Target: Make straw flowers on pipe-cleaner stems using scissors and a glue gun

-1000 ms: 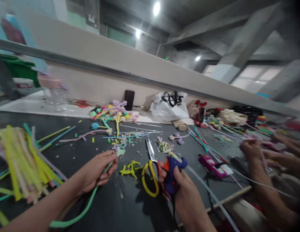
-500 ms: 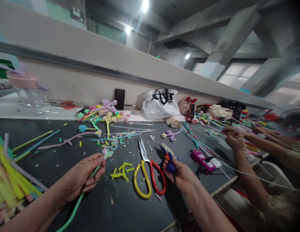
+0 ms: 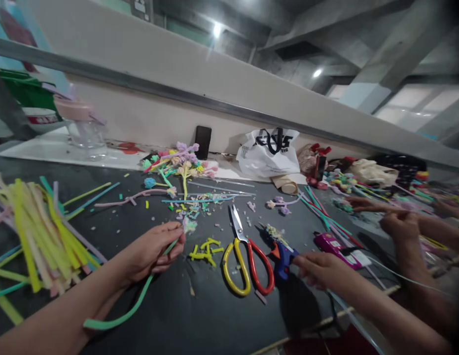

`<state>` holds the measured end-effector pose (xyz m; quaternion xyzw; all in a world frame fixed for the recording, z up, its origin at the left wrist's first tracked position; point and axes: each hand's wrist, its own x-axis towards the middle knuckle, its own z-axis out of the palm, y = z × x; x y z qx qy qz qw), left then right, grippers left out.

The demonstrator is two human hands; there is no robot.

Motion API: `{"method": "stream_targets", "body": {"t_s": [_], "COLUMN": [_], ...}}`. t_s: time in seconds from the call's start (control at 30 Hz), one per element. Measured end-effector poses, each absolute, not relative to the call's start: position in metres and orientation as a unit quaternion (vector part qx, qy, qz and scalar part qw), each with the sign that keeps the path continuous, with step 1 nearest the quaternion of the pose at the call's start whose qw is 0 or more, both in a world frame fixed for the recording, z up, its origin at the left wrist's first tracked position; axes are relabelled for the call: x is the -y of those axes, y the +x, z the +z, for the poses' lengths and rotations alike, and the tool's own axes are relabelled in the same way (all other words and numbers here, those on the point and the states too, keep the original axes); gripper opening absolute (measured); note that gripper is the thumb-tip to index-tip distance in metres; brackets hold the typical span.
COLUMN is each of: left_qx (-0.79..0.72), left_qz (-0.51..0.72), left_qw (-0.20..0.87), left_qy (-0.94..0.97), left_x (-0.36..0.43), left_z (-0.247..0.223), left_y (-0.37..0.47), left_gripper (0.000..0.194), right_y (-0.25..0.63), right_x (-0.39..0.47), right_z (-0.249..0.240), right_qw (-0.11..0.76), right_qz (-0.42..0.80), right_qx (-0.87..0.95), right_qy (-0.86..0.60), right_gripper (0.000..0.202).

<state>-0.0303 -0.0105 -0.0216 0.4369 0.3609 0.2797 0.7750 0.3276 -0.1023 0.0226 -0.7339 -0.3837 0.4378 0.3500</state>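
Note:
My left hand [image 3: 158,251] is closed around a green pipe cleaner [image 3: 138,301], pinched near its upper end. The stem curves down toward the table's front. At my left fingertips sits a small pale, multicoloured fluffy tip [image 3: 189,225]. To the right, a blue glue gun [image 3: 286,261] with an orange trigger lies on the dark table. My right hand [image 3: 316,270] is at its rear end, fingertips at the edge and loosely bent, not wrapped round the grip. Between the hands lie scissors [image 3: 247,256] with one yellow and one red handle, blades slightly parted.
Short yellow pieces [image 3: 207,251] lie left of the scissors. A pipe-cleaner bundle [image 3: 40,227] fills the left side. Finished flowers [image 3: 183,165], a phone [image 3: 203,142] and a white bag [image 3: 268,153] are at the back. A purple device [image 3: 336,250] and a co-worker's hands [image 3: 395,222] are at right.
The view has swung left, so things appear farther right. My right hand has slid back off the glue gun's grip to its rear end. My left hand still holds the green pipe cleaner.

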Motion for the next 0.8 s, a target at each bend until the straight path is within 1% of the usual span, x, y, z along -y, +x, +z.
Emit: {"method": "stream_targets", "body": {"t_s": [0.07,0.13,0.2,0.23,0.33,0.4,0.47,0.53,0.67,0.8], "left_qx": [-0.358,-0.357,-0.355,-0.353,-0.348,-0.345,-0.340,-0.333,-0.309,-0.303], "left_qz": [0.265,0.257,0.254,0.254,0.260,0.265,0.272,0.288,0.358,0.369], "left_qw": [0.778,0.780,0.780,0.780,0.778,0.777,0.777,0.776,0.764,0.764], "left_qy": [0.442,0.445,0.448,0.450,0.454,0.454,0.454,0.451,0.440,0.434], "left_x": [0.011,0.012,0.013,0.013,0.013,0.012,0.012,0.011,0.010,0.010], "left_z": [-0.021,-0.020,-0.020,-0.020,-0.021,-0.022,-0.022,-0.023,-0.023,-0.023], "left_y": [-0.030,-0.029,-0.030,-0.030,-0.031,-0.032,-0.032,-0.031,-0.027,-0.023], "left_gripper": [0.023,0.024,0.024,0.024,0.022,0.023,0.023,0.023,0.020,0.020], "right_y": [0.298,0.254,0.209,0.189,0.152,0.144,0.144,0.147,0.152,0.152], "right_x": [0.097,0.091,0.084,0.080,0.067,0.058,0.051,0.045,0.039,0.038], "right_z": [0.019,0.013,0.004,0.000,-0.010,-0.014,-0.016,-0.017,-0.018,-0.022], "right_qw": [0.325,0.271,0.247,0.235,0.146,0.093,0.070,0.081,0.171,0.234], "right_qz": [0.404,0.289,0.227,0.202,0.109,0.053,0.021,0.016,0.056,0.102], "right_qx": [0.469,0.640,0.743,0.770,0.797,0.806,0.818,0.832,0.839,0.826], "right_qy": [-0.715,-0.658,-0.579,-0.558,-0.575,-0.582,-0.571,-0.549,-0.514,-0.503], "right_gripper": [0.003,0.014,0.018,0.020,0.018,0.012,0.010,0.014,0.015,0.012]}}
